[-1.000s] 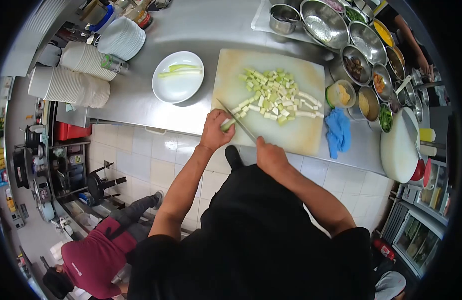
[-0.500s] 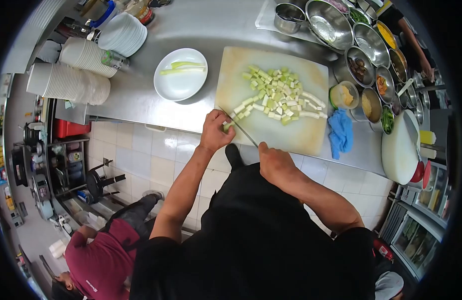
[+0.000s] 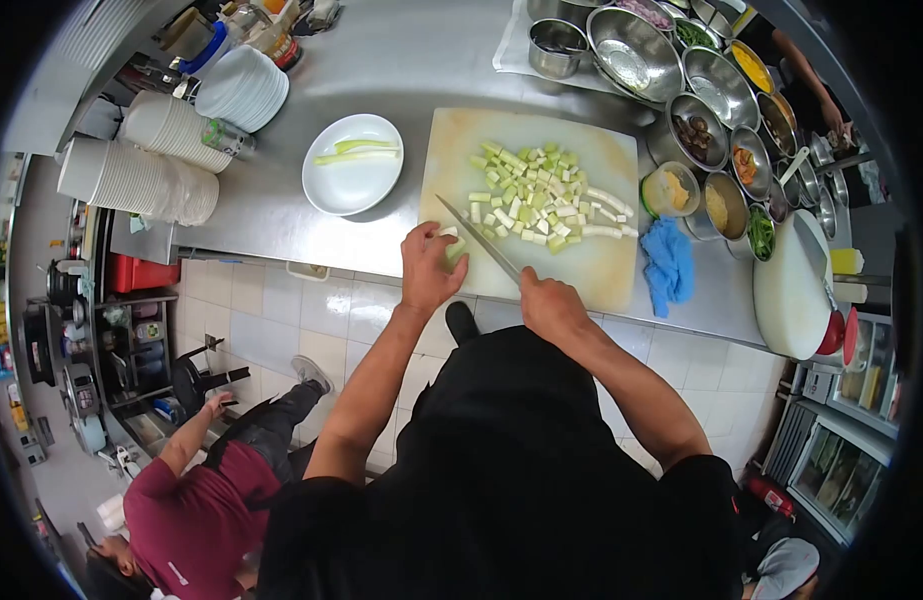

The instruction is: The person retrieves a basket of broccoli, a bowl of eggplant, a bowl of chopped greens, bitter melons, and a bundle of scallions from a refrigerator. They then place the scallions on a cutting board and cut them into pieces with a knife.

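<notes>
On the near left part of the white cutting board (image 3: 529, 285), my left hand (image 3: 428, 268) curls its fingers and thumb around short pale green stalk pieces (image 3: 453, 246), possibly celery. My right hand (image 3: 553, 310) grips a knife (image 3: 484, 241) by its handle at the board's near edge. The blade points up and left, just right of my left hand. Chopped pale green and white pieces (image 3: 531, 195) lie heaped mid-board, with longer white strips (image 3: 608, 200) at their right. Left of the board, a white bowl (image 3: 326, 188) contains long pale green stalks (image 3: 356, 153).
A blue cloth (image 3: 667, 265) lies right of the board. Steel bowls (image 3: 634, 50) and food containers crowd the counter's right side. Stacked white bowls (image 3: 146, 180) and plates (image 3: 243, 90) stand left. A person in a maroon shirt (image 3: 196, 515) is behind on the left.
The knife has shifted away from the pieces at my left hand, and my left fingers have loosened and spread a little. The view has shifted slightly. The person in maroon has extended an arm.
</notes>
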Demonstrator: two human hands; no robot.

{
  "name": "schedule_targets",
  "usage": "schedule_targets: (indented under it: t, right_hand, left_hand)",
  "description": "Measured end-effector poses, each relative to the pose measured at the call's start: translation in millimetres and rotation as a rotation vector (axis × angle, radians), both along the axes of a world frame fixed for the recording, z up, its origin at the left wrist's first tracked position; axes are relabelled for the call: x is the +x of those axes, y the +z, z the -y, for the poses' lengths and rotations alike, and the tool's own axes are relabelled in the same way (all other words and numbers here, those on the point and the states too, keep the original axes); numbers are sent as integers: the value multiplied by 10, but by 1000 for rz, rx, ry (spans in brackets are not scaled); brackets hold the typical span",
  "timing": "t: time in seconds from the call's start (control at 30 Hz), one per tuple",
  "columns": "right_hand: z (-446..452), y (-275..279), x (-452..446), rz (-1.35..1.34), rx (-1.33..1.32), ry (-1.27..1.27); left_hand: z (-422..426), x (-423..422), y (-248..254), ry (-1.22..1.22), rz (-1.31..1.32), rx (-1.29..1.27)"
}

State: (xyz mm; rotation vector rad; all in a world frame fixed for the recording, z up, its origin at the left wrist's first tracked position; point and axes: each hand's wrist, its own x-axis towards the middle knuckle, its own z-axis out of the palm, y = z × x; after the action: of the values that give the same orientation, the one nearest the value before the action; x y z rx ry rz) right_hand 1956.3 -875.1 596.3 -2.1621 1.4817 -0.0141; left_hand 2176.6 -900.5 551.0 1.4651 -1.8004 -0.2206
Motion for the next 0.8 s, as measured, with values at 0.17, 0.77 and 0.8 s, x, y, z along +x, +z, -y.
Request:
schedule_targets:
  t: [0.17, 0.77, 0.8]
  right_hand:
    - [-169, 230, -94, 15, 29, 19]
    - [-480, 212, -450, 98, 85, 67]
    - [-500, 285, -436, 81, 102, 35]
  left_hand:
    - [-171, 11, -193, 25, 28, -28]
    - [-116, 163, 107, 65, -40, 77]
    - [16, 337, 92, 97, -54, 0]
